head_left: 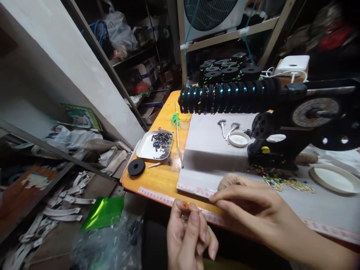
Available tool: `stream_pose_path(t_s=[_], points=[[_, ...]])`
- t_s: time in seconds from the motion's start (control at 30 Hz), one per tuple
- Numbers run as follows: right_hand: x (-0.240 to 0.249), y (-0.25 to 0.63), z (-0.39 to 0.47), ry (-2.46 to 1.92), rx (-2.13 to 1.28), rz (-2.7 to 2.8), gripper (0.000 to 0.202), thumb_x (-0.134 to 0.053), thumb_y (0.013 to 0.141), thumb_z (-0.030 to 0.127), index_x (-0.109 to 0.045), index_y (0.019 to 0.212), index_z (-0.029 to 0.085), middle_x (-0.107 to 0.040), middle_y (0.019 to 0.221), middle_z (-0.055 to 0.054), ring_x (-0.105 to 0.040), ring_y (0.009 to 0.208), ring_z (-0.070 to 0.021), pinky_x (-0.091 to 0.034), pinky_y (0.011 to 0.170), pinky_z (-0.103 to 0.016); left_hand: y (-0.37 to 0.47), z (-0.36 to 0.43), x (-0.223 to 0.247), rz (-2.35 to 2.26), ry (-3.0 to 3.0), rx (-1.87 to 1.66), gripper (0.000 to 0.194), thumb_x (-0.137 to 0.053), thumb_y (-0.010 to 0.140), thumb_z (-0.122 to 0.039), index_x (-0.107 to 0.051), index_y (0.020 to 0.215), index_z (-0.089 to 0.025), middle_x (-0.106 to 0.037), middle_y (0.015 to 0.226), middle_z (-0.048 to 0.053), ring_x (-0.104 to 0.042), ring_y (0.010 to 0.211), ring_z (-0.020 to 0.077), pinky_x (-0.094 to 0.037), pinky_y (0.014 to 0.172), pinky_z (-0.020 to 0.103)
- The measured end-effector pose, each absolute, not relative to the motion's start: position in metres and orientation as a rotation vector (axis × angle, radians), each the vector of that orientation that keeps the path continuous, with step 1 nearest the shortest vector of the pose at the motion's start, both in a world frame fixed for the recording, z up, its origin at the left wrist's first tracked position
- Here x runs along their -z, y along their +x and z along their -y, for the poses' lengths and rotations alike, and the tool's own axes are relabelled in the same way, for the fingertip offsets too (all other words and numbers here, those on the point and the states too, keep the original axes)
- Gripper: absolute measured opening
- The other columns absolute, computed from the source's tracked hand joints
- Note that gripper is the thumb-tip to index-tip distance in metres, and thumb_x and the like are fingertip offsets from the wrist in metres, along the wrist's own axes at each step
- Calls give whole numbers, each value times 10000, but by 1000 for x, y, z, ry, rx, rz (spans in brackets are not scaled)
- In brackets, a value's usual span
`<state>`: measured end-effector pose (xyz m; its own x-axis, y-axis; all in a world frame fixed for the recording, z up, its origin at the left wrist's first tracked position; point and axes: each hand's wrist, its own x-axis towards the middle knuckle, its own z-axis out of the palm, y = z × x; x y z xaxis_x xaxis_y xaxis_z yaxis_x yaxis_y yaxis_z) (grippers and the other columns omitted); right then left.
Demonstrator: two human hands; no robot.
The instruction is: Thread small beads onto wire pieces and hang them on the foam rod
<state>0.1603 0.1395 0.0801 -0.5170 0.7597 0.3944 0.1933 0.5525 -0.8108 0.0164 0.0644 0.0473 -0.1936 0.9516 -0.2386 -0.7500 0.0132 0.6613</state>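
Nearest the viewer, the left hand [191, 236] was raised just off the table's front edge, palm partly upturned and fingers curled, its thumb and fingertips closed on a small orange piece [186, 205]. The right hand [253, 206] reached in from the right, its thumb and index fingertip brought close together just beyond the piece; whether they pinched anything could not be told. A tan, rough-textured round object [228, 181] showed partly behind the right hand. To the left, below table height, lay a clear plastic bag [109, 243] and a green shiny sheet [103, 213].

On the orange-yellow table [157, 182], a black spool [136, 167] lay flat near the left corner, beside a short white stick [154, 165]. Behind these, a white tray [145, 145] contained dark cylindrical pieces [161, 141]. A long thin rod [179, 146] with a green tuft [174, 119] lay to the tray's right. On the pale board, multicoloured beads [271, 176] were scattered in front of a black machine [289, 135], near a round white dish [239, 139]. Above the board extended a row of black discs [230, 96]; farther back stood stacked black spools [222, 69] and a large fan unit [210, 15].
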Motion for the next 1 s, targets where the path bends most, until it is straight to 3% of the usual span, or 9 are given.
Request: stream_pose_path(t_s=[0.47,1.0], points=[[-73,161,-136,-720,-883,2175,160,-575,912,129,-705,931,221,-582,778,-19,-568,722,-111,-438,611,-206,4,-55,-35,-568,430,-1409,199,-592,933,-347,-487,844,-204,-432,560,-88,-208,382,13,-356,398,119],[-74,160,-137,-687,-870,2175,168,-565,915,121,-696,931,226,-578,785,-19,-581,723,-106,-449,611,-198,1,-56,-33,-489,385,-1345,203,-617,921,-352,-481,869,-210,-454,570,-91,-177,374,12,-334,403,123]])
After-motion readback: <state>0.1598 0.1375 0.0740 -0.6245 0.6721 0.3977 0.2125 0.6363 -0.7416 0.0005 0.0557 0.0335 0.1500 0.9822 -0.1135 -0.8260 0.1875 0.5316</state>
